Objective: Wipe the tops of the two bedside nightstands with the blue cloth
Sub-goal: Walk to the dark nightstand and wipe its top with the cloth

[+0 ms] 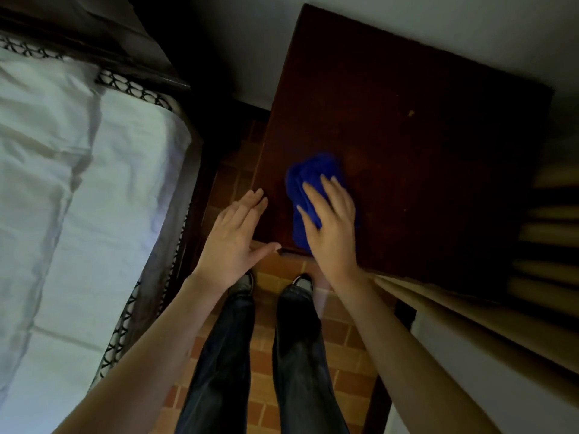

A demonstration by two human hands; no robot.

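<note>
The white-sheeted bed point(62, 183) lay left of the left hand point(232, 236), which was open, fingers straight, at the near-left corner of the dark nightstand tabletop point(407, 151). The right hand point(332, 227) pressed flat, fingers spread, on the bunched blue cloth point(308, 173), which lay beneath it by that same corner.

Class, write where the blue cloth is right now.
In the head view, the blue cloth lies on the nightstand top, near its corner closest to the person, pressed under the right hand, with the left hand just to its left.
</note>
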